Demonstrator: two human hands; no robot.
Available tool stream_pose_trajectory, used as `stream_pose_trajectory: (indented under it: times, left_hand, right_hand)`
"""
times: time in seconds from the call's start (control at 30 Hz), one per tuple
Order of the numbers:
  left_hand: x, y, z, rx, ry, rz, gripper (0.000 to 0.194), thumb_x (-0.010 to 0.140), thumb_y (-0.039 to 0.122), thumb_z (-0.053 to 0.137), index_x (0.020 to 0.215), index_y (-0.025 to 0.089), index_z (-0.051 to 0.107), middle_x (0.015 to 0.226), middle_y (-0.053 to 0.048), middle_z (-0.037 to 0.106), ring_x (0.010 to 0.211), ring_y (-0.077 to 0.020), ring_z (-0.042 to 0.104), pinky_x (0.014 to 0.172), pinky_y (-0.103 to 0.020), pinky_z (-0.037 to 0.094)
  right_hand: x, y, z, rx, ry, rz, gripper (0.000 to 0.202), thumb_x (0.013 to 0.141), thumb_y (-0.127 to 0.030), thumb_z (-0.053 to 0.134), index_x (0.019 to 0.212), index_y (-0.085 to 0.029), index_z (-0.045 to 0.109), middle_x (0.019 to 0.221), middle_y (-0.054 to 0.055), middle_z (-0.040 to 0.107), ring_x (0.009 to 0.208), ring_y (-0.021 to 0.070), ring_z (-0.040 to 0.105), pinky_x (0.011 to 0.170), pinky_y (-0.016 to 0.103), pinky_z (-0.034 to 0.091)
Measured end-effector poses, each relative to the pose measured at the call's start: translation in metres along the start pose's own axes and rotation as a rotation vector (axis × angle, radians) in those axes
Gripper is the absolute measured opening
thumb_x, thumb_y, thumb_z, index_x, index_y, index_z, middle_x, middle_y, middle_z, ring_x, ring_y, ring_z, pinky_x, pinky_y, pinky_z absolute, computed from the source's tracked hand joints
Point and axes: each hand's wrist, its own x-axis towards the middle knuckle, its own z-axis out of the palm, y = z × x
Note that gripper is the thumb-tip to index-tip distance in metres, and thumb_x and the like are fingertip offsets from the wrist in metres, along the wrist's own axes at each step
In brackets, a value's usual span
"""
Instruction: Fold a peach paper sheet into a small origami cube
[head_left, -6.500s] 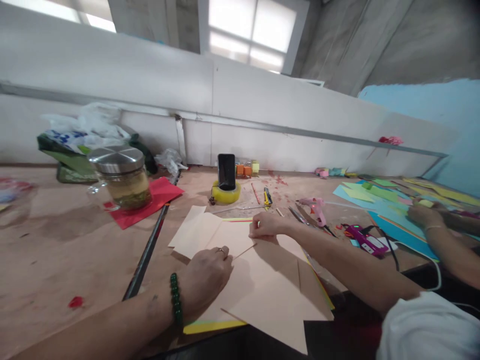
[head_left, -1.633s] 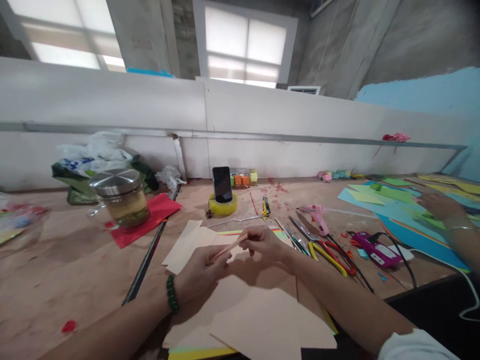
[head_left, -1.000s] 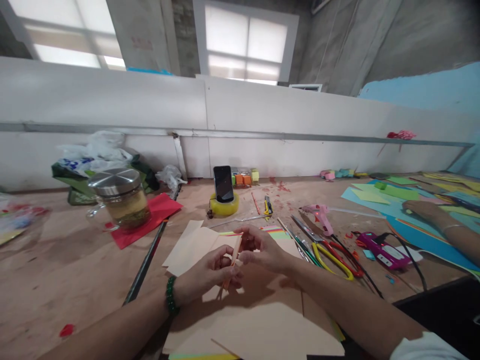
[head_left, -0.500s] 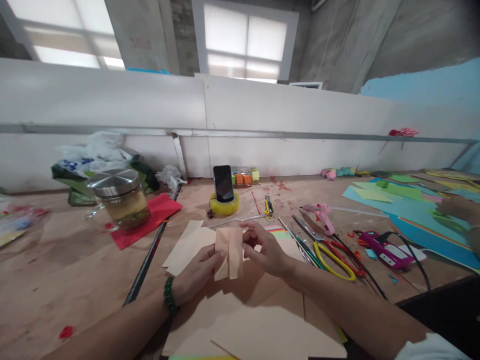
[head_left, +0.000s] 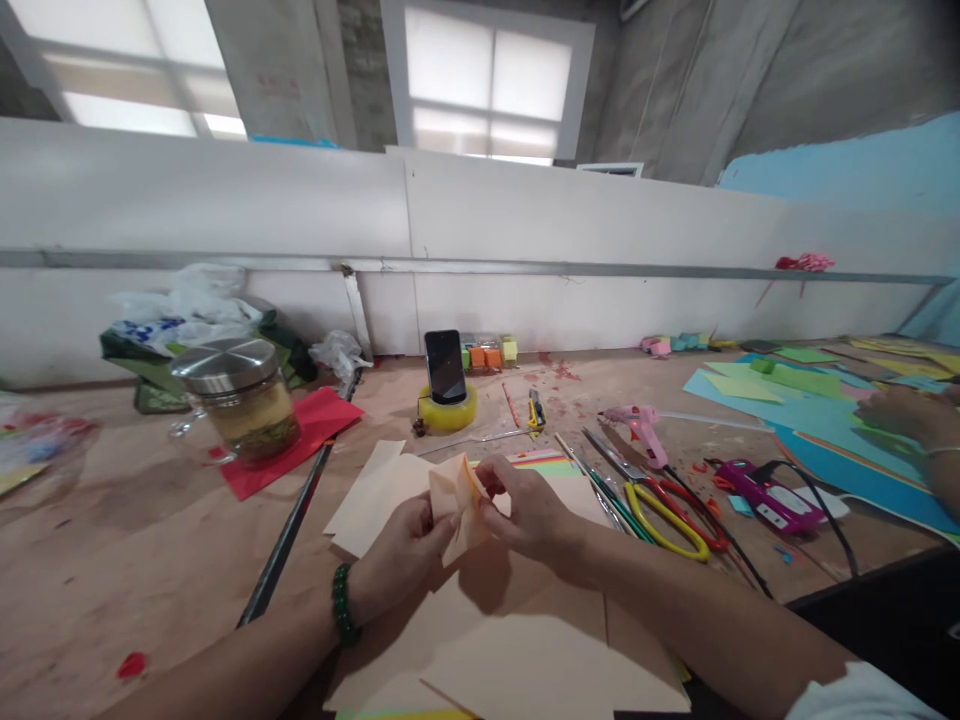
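A small folded piece of peach paper [head_left: 459,512] is held up between my two hands, its panels bent and partly opened at the top. My left hand [head_left: 405,545] pinches its left and lower side between thumb and fingers; a green bead bracelet circles that wrist. On the opposite side, my right hand [head_left: 525,510] is closed on the right edge, thumb and fingertips against the paper. Larger peach sheets [head_left: 517,640] lie stacked beneath both hands. More cut peach pieces [head_left: 371,500] rest behind my left hand.
To the right lie scissors [head_left: 667,515], a pink glue gun [head_left: 637,430] and a purple device [head_left: 772,497] with a cable. A phone [head_left: 445,366] leans on a yellow tape roll [head_left: 448,410]. A lidded glass mug [head_left: 244,405] stands left. Another person's hand [head_left: 900,410] is at far right.
The folded paper has gone from nearly flat to bent and tilted, its upper right part opening out. My right hand's fingers have curled in closer around its edge.
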Motion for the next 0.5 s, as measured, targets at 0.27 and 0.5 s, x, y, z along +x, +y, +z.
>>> stream_pose_trajectory:
  times: [0.27,0.5]
  left_hand:
    - [0.002,0.004,-0.009,-0.262,0.012,-0.111,0.045,0.066,0.057,0.074,0.071,0.013,0.067,0.057,-0.002,0.063,0.057,-0.0168,0.059,0.057,-0.026,0.048]
    - [0.004,0.006,-0.01,-0.308,0.018,-0.153,0.045,0.06,0.055,0.079,0.068,0.014,0.063,0.057,-0.002,0.063,0.053,-0.0139,0.056,0.052,-0.022,0.043]
  right_hand:
    - [0.011,0.011,-0.002,0.487,0.004,0.176,0.045,0.083,-0.035,0.055,0.122,-0.016,0.044,0.054,-0.011,0.035,0.047,0.008,0.033,0.047,0.02,0.026]
    - [0.009,0.01,-0.007,0.455,0.083,0.121,0.037,0.086,-0.035,0.054,0.118,-0.018,0.049,0.056,-0.01,0.032,0.049,0.008,0.029,0.048,0.021,0.023]
